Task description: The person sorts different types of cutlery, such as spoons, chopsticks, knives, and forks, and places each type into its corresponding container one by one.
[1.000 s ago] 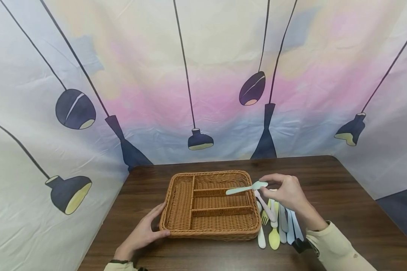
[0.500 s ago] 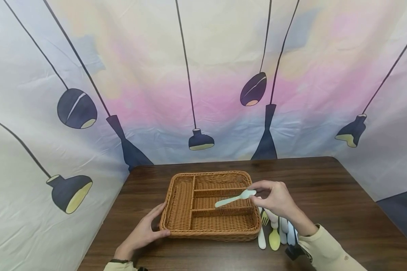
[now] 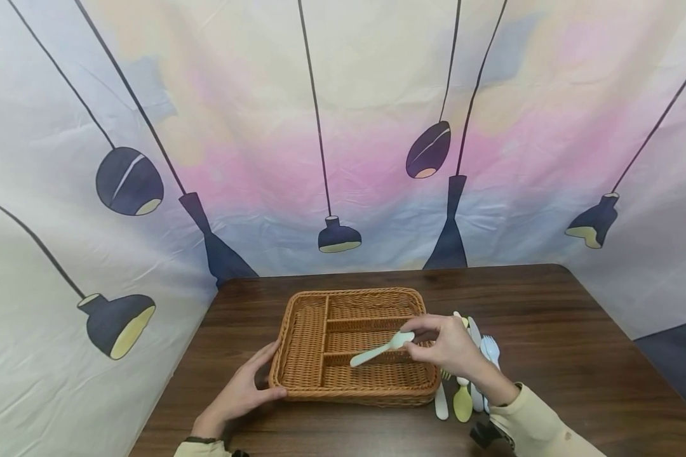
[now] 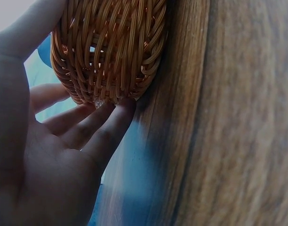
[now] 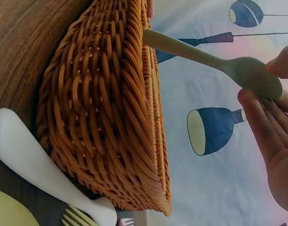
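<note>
My right hand (image 3: 454, 346) pinches a pale green spoon (image 3: 376, 353) by its bowl, thumb on one side and fingers on the other. The spoon's handle points left and slants down over the front right compartment of a brown wicker basket (image 3: 354, 395). In the right wrist view the spoon's handle end (image 5: 156, 38) overlaps the basket's rim. My left hand (image 3: 237, 390) holds the basket at its front left corner. Its thumb is at the front edge and its fingers lie along the left end, as the left wrist view also shows. The basket's compartments look bare.
Several pieces of cutlery lie on the wooden table (image 3: 577, 355) right of the basket, partly hidden by my right arm. Among them are a yellow spoon (image 3: 463, 403), a white handle (image 3: 441, 406) and a pale blue fork (image 3: 490, 348). A cloth printed with lamps hangs behind.
My right hand has carried the spoon left and toward me, from the basket's right rim to over its front right compartment. My left hand and the basket have stayed put.
</note>
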Motion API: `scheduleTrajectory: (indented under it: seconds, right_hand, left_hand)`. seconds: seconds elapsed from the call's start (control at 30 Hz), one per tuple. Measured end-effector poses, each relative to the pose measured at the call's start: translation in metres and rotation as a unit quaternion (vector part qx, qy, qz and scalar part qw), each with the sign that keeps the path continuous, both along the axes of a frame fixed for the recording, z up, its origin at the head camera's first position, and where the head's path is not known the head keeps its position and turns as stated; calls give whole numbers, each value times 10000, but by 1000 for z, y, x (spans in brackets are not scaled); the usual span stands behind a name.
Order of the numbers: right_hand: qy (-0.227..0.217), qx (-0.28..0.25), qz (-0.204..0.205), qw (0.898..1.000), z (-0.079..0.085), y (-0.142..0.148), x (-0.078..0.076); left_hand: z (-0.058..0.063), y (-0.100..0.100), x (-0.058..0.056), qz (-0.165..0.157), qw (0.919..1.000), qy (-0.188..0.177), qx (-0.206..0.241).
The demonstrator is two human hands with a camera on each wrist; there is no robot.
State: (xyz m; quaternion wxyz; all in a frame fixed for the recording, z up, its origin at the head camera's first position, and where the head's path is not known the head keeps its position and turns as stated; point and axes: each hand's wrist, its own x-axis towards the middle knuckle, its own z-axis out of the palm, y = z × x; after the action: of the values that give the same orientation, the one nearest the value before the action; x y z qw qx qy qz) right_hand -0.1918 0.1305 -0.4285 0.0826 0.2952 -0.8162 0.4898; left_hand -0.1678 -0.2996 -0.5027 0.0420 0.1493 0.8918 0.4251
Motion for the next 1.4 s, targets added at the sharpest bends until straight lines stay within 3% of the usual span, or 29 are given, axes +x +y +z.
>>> scheduleTrajectory:
  seconds: [0.23, 0.37, 0.87, 1.4]
  right_hand:
    - [3, 374, 320, 9988, -3, -2, 0]
    - [31, 628, 236, 9977, -3, 2, 1]
    - [16, 214, 332, 9992, -1, 7, 0]
    - [290, 232, -289, 9989, -1, 14, -1]
  left_hand:
    - [0, -1, -1, 13, 9999, 88, -133]
    - [-1, -1, -1, -48, 10000, 55, -15]
    - [-1, -1, -2, -37, 9999, -40, 138]
    - [-1, -1, -1, -82, 9998, -44, 192]
